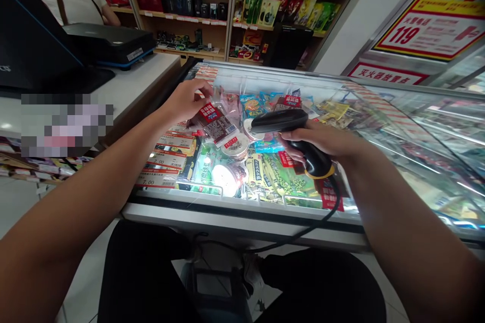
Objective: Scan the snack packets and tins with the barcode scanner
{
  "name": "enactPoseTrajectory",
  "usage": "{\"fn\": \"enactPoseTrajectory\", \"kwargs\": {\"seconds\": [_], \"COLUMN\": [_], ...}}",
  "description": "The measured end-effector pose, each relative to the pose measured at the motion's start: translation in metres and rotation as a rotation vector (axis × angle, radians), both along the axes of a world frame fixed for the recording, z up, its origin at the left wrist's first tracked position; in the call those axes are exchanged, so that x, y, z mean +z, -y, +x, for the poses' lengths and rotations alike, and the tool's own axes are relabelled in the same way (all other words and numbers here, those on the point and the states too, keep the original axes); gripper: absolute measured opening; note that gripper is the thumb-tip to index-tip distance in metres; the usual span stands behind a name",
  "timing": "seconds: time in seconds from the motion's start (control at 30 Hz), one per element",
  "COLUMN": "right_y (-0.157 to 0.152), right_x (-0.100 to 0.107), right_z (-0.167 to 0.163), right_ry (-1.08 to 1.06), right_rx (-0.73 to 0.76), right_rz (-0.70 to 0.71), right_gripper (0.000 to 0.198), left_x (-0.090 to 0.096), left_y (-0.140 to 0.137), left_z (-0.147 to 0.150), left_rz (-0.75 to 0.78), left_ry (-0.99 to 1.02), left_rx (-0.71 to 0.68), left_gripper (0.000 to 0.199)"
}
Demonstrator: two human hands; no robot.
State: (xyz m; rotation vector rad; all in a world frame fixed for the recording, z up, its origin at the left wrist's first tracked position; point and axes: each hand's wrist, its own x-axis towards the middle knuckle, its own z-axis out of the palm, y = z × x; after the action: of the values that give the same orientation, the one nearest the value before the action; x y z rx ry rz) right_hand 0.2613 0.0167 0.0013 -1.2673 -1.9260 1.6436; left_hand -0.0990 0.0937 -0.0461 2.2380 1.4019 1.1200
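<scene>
My left hand pinches the upper end of a brown and red snack packet, whose barcode side faces up. My right hand is wrapped round a black handheld barcode scanner, its head pointing left toward the packet. From the scanner's grip a black cable runs down over the front edge. Beneath both hands lies the glass top of a display freezer. Round tubs, a blue packet and green bags show there; whether each lies on or under the glass I cannot tell.
Price labels line the freezer's left side. A white counter at the left carries a black screen and a flat black device. Shelves of packaged goods stand behind. Another person is at the upper left.
</scene>
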Motion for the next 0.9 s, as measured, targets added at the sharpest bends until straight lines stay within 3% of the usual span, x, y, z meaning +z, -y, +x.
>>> {"fn": "enactPoseTrajectory", "kwargs": {"seconds": [0.1, 0.2, 0.3, 0.4, 0.53, 0.63, 0.73, 0.9], "right_y": [-0.001, -0.003, -0.006, -0.008, -0.010, -0.011, -0.012, -0.016], "right_x": [0.001, 0.000, 0.000, 0.004, 0.011, 0.012, 0.010, 0.007], "right_z": [-0.003, -0.009, -0.015, -0.015, -0.009, -0.005, -0.005, -0.004], "right_ry": [-0.037, -0.134, -0.207, -0.225, -0.159, -0.143, -0.169, -0.278], "right_rx": [0.003, -0.156, -0.377, -0.481, -0.471, -0.451, -0.473, -0.555], "right_rz": [0.049, 0.048, 0.029, 0.033, 0.053, 0.083, 0.094, 0.102], "right_gripper": [0.033, 0.025, 0.018, 0.015, 0.017, 0.017, 0.017, 0.018], "left_x": [0.004, 0.010, 0.012, 0.008, 0.009, 0.014, 0.011, -0.012], "left_y": [0.003, 0.020, 0.046, 0.065, 0.070, 0.068, 0.075, 0.114], "left_z": [0.001, 0.017, 0.046, 0.066, 0.064, 0.061, 0.078, 0.134], "left_rz": [0.058, 0.161, 0.106, -0.008, -0.048, -0.026, 0.012, 0.035], "left_ry": [-0.071, -0.197, -0.367, -0.589, -0.767, -0.821, -0.811, -0.692], "left_rx": [0.049, 0.064, -0.128, -0.332, -0.319, -0.236, -0.208, -0.487], "left_gripper": [0.015, 0.016, 0.029, 0.049, 0.048, 0.039, 0.047, 0.063]}}
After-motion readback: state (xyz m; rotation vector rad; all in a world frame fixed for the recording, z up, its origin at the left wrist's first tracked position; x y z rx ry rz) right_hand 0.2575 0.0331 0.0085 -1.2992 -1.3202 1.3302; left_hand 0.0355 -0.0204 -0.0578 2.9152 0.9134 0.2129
